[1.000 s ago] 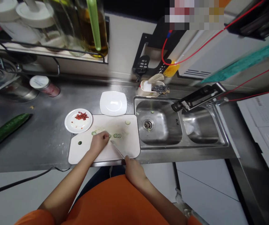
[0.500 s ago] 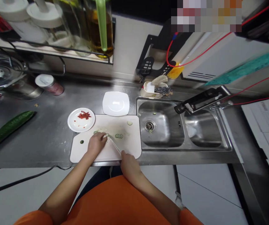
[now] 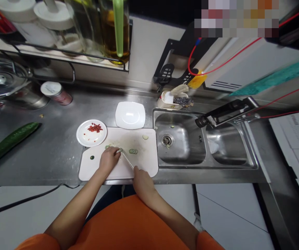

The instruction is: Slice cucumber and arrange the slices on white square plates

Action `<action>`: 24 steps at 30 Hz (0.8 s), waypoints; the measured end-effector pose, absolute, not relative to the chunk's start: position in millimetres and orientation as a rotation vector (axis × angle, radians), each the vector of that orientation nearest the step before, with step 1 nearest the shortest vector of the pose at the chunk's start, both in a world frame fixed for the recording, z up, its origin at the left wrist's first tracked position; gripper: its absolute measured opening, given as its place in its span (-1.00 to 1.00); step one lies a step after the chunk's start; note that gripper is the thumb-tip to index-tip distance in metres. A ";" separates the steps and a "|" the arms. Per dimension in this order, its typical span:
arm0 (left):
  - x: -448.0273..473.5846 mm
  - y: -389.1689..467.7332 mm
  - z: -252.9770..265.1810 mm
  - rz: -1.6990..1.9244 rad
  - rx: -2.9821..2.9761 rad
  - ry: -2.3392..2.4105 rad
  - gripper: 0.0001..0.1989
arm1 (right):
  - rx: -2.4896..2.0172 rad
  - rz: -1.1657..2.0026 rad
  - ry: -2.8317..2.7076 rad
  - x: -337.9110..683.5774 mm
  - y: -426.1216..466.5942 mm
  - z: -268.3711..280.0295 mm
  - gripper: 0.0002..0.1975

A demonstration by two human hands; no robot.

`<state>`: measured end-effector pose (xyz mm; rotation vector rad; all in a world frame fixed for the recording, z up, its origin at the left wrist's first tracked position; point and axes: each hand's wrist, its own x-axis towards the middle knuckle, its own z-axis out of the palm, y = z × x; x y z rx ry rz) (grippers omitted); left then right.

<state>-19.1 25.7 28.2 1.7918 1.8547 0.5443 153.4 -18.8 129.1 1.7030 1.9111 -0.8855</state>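
Broadly, a steel tabletop (image 3: 47, 149) runs across the view, with a double sink (image 3: 204, 142) set into it on the right. A white cutting board (image 3: 141, 163) lies at the front edge, just beside the sink. A whole cucumber (image 3: 7, 144) lies well apart at the far left. Behind the board sit a square white plate (image 3: 130, 115) and a round plate (image 3: 91, 133) holding chopped red bits. The left hand (image 3: 109, 159) rests curled on the board, fingertips pressing a small piece too hidden to make out. The right hand (image 3: 142, 177) is closed around the handle of a knife (image 3: 127, 160), its blade angled toward the left fingertips. Thin cucumber slices (image 3: 133, 151) lie on the board just beyond the blade.
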 end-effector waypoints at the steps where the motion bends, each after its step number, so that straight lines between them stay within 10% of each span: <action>1: -19.1 26.0 28.8 0.543 1.790 1.853 -0.78 | 1.707 -0.891 1.902 152.6 -18.1 130.1 -0.67; 24: -19.9 37.6 46.9 0.440 1.546 1.913 -0.85 | 1.730 -0.993 1.814 174.9 -33.2 137.4 -0.62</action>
